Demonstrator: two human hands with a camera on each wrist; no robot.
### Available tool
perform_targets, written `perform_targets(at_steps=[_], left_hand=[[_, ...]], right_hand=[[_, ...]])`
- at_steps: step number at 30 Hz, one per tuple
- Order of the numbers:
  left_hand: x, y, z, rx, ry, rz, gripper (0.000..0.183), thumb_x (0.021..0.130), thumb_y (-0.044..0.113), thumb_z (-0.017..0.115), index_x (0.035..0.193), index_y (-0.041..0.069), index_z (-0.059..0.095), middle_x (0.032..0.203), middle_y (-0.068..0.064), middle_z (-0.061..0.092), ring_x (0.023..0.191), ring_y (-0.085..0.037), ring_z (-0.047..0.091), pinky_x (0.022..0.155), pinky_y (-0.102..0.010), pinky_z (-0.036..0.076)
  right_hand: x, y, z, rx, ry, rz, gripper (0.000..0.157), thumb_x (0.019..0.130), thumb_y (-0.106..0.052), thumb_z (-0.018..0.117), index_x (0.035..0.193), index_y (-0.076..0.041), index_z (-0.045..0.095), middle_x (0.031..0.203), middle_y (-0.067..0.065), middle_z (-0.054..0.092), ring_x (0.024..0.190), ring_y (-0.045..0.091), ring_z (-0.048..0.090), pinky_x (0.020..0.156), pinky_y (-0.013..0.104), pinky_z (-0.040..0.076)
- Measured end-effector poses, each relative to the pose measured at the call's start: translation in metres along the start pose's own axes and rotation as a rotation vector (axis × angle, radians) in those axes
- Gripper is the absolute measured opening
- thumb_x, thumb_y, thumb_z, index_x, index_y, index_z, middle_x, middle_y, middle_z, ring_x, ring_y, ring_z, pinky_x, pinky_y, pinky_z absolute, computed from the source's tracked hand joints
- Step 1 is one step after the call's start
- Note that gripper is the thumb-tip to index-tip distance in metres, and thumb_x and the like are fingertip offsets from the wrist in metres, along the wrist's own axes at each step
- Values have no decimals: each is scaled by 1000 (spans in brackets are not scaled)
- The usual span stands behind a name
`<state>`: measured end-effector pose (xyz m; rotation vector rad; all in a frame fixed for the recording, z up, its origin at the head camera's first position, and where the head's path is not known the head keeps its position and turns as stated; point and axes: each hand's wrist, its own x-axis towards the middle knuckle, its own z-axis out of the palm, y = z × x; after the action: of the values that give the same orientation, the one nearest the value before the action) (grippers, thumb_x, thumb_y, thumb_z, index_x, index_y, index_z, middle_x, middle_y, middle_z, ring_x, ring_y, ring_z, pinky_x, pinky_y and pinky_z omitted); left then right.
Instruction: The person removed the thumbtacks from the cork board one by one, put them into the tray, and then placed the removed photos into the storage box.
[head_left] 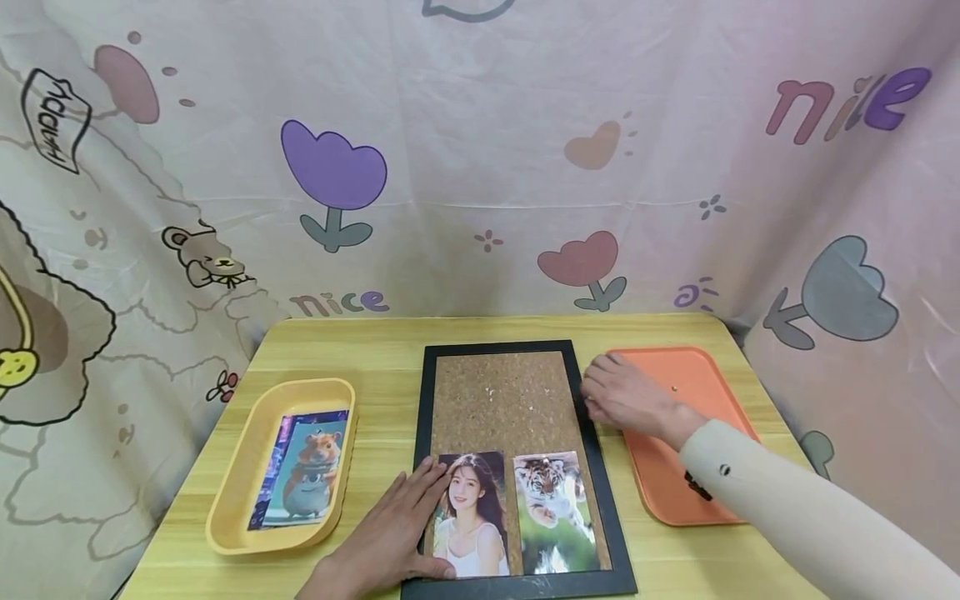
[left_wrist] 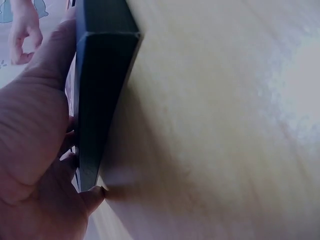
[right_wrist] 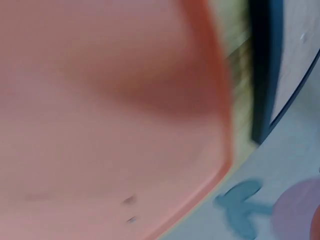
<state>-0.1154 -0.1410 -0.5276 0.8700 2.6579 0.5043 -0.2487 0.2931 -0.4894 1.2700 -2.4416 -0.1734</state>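
A black-framed cork board (head_left: 498, 400) lies on the table. Two photos are on its lower half: a portrait of a long-haired person in white (head_left: 472, 521) and a tiger cub photo (head_left: 557, 517). My left hand (head_left: 393, 529) rests on the board's left side, fingertips on the portrait's upper left and thumb near its lower edge; in the left wrist view the hand (left_wrist: 37, 140) lies along the black frame (left_wrist: 102, 90). Bent at the fingers, my right hand (head_left: 626, 396) hovers between the board's right edge and the orange tray (head_left: 690, 508); I cannot tell whether it pinches something small.
A yellow tray (head_left: 225, 508) on the left holds a hamster picture (head_left: 311, 479) above another printed picture. Small bits (right_wrist: 130, 200) lie in the orange tray, one of them gold-coloured (head_left: 674, 388) in the head view. A printed curtain (head_left: 465, 167) hangs behind the table.
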Motion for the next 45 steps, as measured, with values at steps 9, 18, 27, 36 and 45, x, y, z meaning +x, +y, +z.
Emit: perform_targets(at_steps=[9,18,27,36,45], left_hand=[[-1,1,1,-9,-6,-13,121,77,89,62,168,15,29,174,-8,29,163,-33,17,126,-65,26],[-1,1,2,-5,3,-5,121,77,88,62,168,14,29,174,-8,30,163,-33,17,126,-64,28],[0,1,3,-13,-13,-14,122,77,89,61,169,15,27,175,-7,28,164,-32,16,127,-64,26],[1,0,2,-6,-12,-18,123,76,89,62,168,15,28,174,-7,28,164,-32,16,127,-64,26],[2,2,-2,-3,1,-16,124,74,87,66,167,12,31,174,-10,29,163,-33,18,126,-63,28]], right_hand=[[-57,36,0,6,-90,208,7,90,-15,65,89,-11,59,90,4,55,89,28,49,84,45,43],[-87,48,4,-15,-121,275,15,89,-15,72,88,-10,58,89,5,54,86,28,46,80,45,40],[-93,49,6,-28,-132,273,13,91,-16,71,90,-9,60,90,7,55,88,29,49,82,46,43],[-92,45,4,-15,-170,330,11,93,-16,70,97,-6,66,97,10,61,93,32,54,85,49,46],[-83,34,3,17,-164,394,16,95,-17,73,106,-6,70,103,10,64,98,33,56,87,51,47]])
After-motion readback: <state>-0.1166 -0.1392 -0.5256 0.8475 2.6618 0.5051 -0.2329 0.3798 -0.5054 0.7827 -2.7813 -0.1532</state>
